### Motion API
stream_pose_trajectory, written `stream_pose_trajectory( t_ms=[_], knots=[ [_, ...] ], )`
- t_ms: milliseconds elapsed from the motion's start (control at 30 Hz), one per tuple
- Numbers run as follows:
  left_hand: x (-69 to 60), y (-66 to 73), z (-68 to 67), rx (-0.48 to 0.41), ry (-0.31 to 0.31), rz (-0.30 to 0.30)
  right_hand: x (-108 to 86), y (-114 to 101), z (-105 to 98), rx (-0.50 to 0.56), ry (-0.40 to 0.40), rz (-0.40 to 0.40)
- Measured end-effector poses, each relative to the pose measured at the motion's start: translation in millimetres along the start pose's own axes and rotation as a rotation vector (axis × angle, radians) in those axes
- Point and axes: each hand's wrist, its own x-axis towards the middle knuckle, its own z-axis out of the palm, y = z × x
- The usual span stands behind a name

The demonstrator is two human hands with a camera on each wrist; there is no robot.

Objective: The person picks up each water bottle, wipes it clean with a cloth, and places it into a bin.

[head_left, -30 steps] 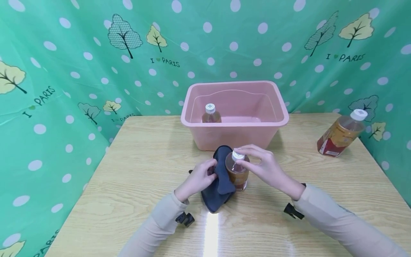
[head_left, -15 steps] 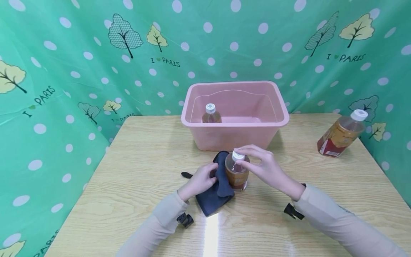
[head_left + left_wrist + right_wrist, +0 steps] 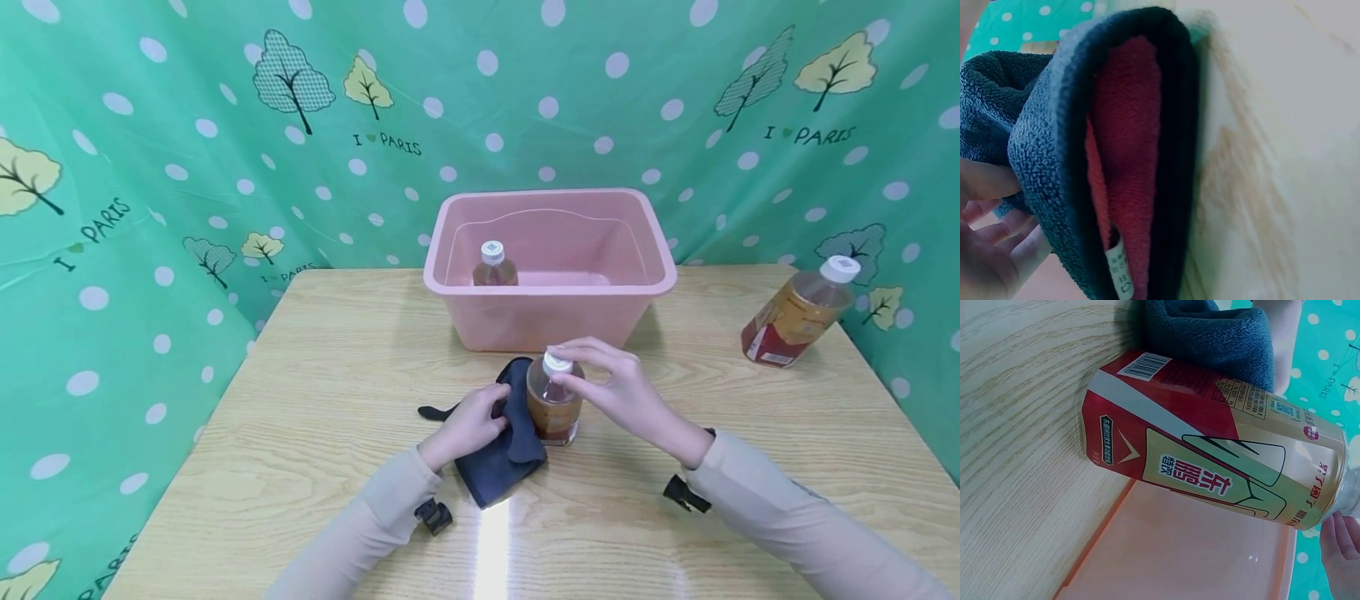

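My left hand grips a dark blue terry cloth, bunched against the left side of an upright drink bottle. In the left wrist view, the cloth has thick black edging, a red inner side and a small white tag. Fingers and thumb of my right hand pinch the bottle's white cap. The right wrist view shows the bottle's red and gold label, with the cloth touching its side. The left palm is hidden in the head view.
Behind the bottle stands a pink bin with another capped bottle inside. A third bottle stands at the right edge of the wooden table. A dotted green curtain hangs behind.
The cloth has slid a little down and left along the bottle with my left hand, and its black strap shows more at the left. My right hand and the bottle stay put.
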Motion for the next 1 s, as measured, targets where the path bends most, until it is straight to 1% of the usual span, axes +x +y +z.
stream_pose_trajectory(
  t_ms=[167,267,467,600,767,1000],
  knots=[
    [-1.6,5.4,-4.9,-0.019,0.033,-0.001,1.4,-0.3,0.6,0.011,0.008,-0.014],
    [-1.7,10.4,-10.0,-0.030,0.057,0.006,1.7,0.1,0.6,0.010,0.010,-0.014],
    [-0.7,20.3,-21.6,-0.103,0.078,-0.007,1.2,1.5,0.7,0.011,0.014,-0.017],
    [-0.1,25.2,-27.4,-0.139,0.117,0.003,1.2,1.4,0.7,0.013,0.014,-0.015],
    [0.2,29.9,-32.4,-0.187,0.167,0.024,1.0,1.0,0.7,0.005,0.016,-0.013],
    [-0.6,33.5,-34.7,-0.218,0.227,0.034,0.4,1.6,1.3,0.006,0.019,-0.021]
  ],
)
